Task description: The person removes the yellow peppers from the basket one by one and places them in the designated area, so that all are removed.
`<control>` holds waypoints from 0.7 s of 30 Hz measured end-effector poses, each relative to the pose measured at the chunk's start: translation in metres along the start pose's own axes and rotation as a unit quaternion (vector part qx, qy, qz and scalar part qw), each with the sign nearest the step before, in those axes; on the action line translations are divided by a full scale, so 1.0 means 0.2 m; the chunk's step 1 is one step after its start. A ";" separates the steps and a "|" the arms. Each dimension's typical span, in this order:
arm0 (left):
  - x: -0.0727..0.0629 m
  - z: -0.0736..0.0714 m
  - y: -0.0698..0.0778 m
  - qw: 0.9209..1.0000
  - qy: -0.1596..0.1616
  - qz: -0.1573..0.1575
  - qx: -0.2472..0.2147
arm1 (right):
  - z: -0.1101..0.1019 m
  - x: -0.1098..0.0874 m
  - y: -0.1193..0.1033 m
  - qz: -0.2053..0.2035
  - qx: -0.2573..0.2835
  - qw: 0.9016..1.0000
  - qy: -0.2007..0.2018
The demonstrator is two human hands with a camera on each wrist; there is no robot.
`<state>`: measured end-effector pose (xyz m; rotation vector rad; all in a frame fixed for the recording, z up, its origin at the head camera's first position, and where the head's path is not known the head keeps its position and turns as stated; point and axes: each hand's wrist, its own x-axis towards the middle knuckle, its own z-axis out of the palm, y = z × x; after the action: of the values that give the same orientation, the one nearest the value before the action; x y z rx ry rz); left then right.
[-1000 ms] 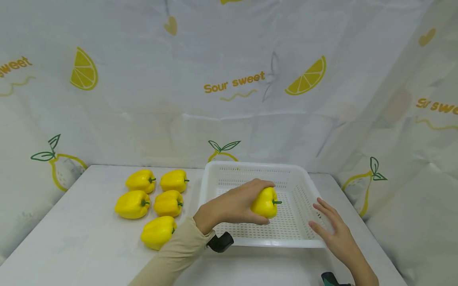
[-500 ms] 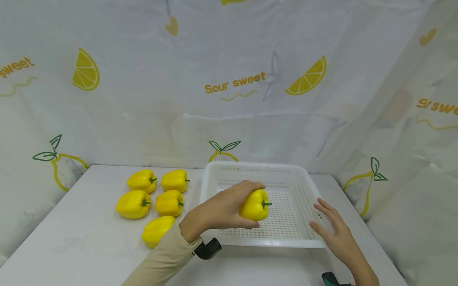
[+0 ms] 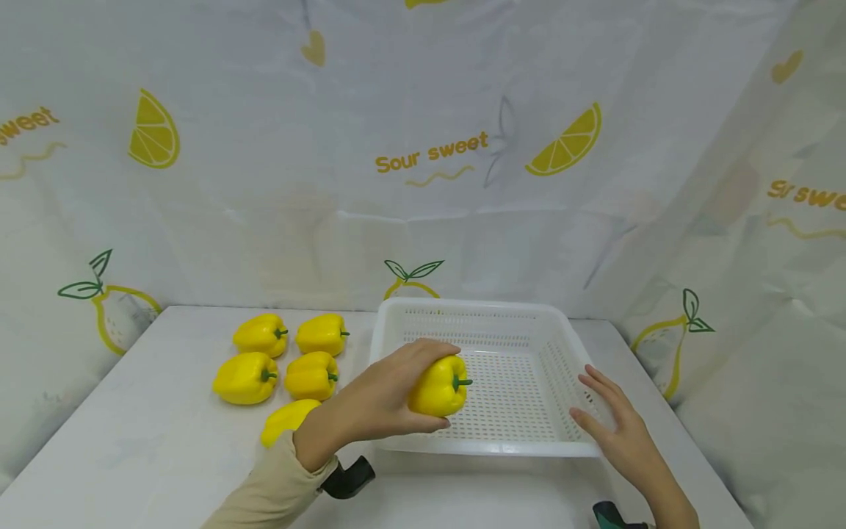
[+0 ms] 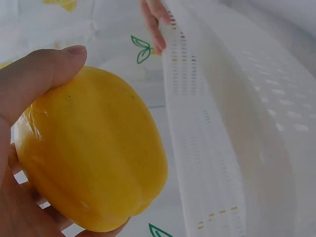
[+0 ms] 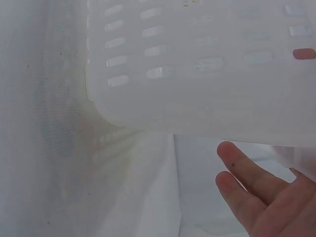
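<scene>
My left hand grips a yellow bell pepper over the left part of a white perforated basket. In the left wrist view, the thumb lies across the top of the pepper and the other fingers wrap beneath it. Its green stem points right in the head view. At the basket's right side, my right hand stays by the rim with its fingers spread. From the right wrist view, fingertips extend loosely just beyond the basket wall.
Several yellow bell peppers lie on the white table left of the basket. The nearest pepper is partly hidden by the left forearm. A lemon-printed curtain hangs behind the table.
My left hand has moved left and slightly toward me with the bell pepper, from mid-basket to its left part. My right hand keeps its place.
</scene>
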<state>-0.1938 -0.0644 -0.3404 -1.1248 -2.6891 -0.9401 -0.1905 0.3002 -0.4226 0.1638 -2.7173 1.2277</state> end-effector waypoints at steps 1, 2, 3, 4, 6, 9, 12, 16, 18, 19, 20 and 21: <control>-0.01 0.00 -0.01 1.000 0.006 0.002 0.000 | 0.00 0.00 0.00 -0.001 0.000 1.000 0.000; -0.03 0.00 -0.02 1.000 0.012 0.004 0.000 | 0.00 0.00 0.00 -0.001 -0.001 1.000 0.000; -0.04 -0.01 -0.02 1.000 0.017 0.005 0.000 | 0.00 0.00 0.00 -0.002 -0.001 1.000 -0.001; -0.05 -0.01 -0.03 1.000 0.023 0.007 0.002 | 0.00 0.00 0.00 -0.002 -0.001 1.000 -0.001; -0.08 -0.02 -0.04 0.999 0.034 0.009 0.008 | 0.00 0.00 0.00 -0.002 -0.002 1.000 -0.002; -0.12 -0.03 -0.06 0.999 0.044 0.003 0.017 | 0.00 0.00 -0.01 0.001 0.000 1.000 -0.002; -0.17 -0.06 -0.08 0.998 0.048 -0.007 0.031 | 0.00 0.00 -0.01 0.006 0.004 1.000 -0.005; -0.24 -0.09 -0.12 0.997 0.054 -0.025 0.055 | 0.00 0.00 -0.01 0.010 0.005 1.000 -0.006; -0.28 -0.11 -0.14 0.995 0.059 -0.033 0.068 | 0.00 0.00 -0.01 0.010 0.004 1.000 -0.005; -0.30 -0.11 -0.15 0.994 0.063 -0.038 0.076 | 0.00 0.00 -0.01 0.008 0.003 1.000 -0.004; -0.32 -0.12 -0.16 0.993 0.067 -0.043 0.083 | 0.00 0.00 -0.01 0.007 0.002 1.000 -0.003; -0.34 -0.13 -0.18 0.992 0.071 -0.047 0.089 | 0.00 0.00 -0.01 0.005 0.002 1.000 -0.003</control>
<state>-0.1729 -0.1403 -0.3566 -0.8703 -2.6667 -0.7428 -0.1903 0.2995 -0.4211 0.1544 -2.7243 1.2372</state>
